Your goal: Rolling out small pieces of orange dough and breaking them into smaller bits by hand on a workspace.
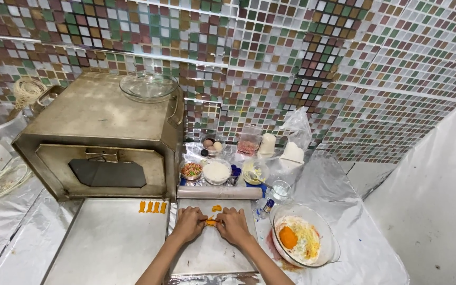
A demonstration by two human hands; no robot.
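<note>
Head view shows an orange dough piece [211,222] pinched between both my hands, left hand [189,224] and right hand [233,225] meeting over the near board [212,253] for support. Four shaped pieces [152,207] wait left on the tray [106,243]; the glass bowl [304,240] of dough sits right, within reach.

Home kitchen, mosaic tile wall [270,63], metal oven [101,137], ingred. bowls [217,171]
</note>
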